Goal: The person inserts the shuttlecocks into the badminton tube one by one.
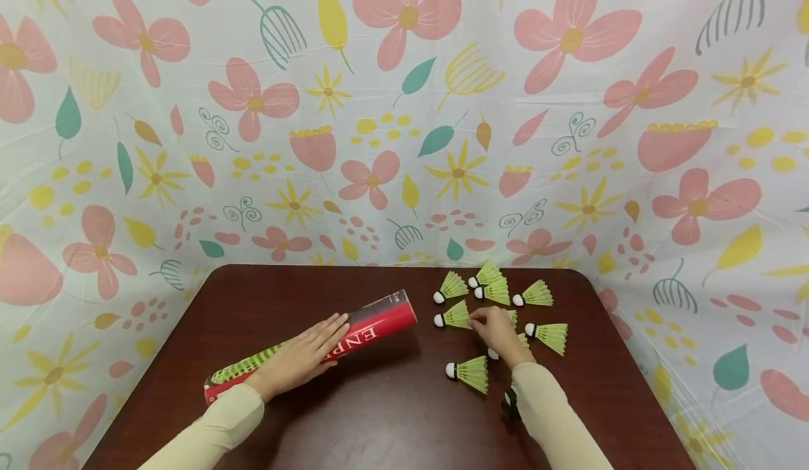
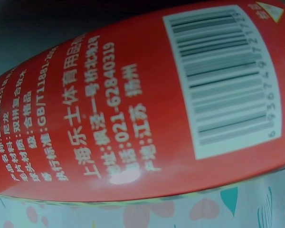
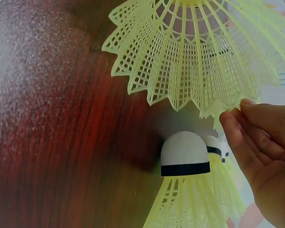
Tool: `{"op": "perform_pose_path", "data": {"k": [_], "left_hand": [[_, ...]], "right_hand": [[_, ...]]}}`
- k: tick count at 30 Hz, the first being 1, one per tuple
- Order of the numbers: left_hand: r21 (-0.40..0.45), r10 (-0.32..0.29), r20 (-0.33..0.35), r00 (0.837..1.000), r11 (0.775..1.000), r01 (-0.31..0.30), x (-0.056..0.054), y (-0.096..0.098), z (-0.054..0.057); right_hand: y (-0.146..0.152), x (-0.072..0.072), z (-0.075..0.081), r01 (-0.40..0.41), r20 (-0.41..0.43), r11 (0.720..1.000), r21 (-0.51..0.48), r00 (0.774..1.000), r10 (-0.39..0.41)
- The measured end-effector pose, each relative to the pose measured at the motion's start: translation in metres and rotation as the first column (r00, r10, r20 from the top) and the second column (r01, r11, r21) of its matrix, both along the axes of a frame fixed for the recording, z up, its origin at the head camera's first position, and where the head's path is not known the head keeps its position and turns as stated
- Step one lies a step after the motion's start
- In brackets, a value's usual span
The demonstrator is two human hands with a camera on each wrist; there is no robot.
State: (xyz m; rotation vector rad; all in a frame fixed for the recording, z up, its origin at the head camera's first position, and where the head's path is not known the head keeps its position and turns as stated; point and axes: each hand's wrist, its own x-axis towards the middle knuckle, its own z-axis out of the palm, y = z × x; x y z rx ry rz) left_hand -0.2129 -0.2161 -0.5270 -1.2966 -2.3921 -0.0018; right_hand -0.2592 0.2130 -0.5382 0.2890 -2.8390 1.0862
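My left hand (image 1: 302, 357) holds a red and black shuttlecock tube (image 1: 385, 321), fingers laid over its top and thumb along the near side. The tube slants, its right end raised over the table, and a yellow-green mesh pattern runs along its left part. Its red side (image 2: 147, 118) with printed text and a barcode fills the left wrist view. Among several yellow shuttlecocks with white corks, my right hand (image 1: 499, 329) pinches the skirt edge of one shuttlecock (image 1: 454, 315) between thumb and fingertips. In the right wrist view, a nearer shuttlecock skirt (image 3: 180, 61) partly covers the pinched one.
Other shuttlecocks, such as one at the front (image 1: 469, 373) and one at the right (image 1: 548, 336), lie around my right hand. A small black object (image 1: 509, 403) shows beside the right sleeve. The dark wooden table (image 1: 366, 421) meets a flowered cloth (image 1: 404, 175) behind.
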Motion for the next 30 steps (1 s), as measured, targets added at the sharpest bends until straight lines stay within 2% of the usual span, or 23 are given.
{"op": "perform_pose_path", "data": {"k": [8,21,30], "left_hand": [[-0.007,-0.009,0.0,1.0,1.0,0.009,-0.002,0.0,0.004],[-0.026,-0.02,-0.003,1.0,0.999,0.02,-0.003,0.002,0.011],[-0.058,-0.013,-0.008,1.0,0.998,0.013,-0.001,0.003,0.012]], "right_hand": [[0.003,0.005,0.012,-0.012,-0.004,1.0,-0.011,1.0,0.012],[-0.005,0.013,0.032,-0.038,-0.151,0.998,-0.042,0.988,0.031],[-0.013,0.021,0.044,-0.029,-0.184,0.995,-0.091,0.983,0.012]]}}
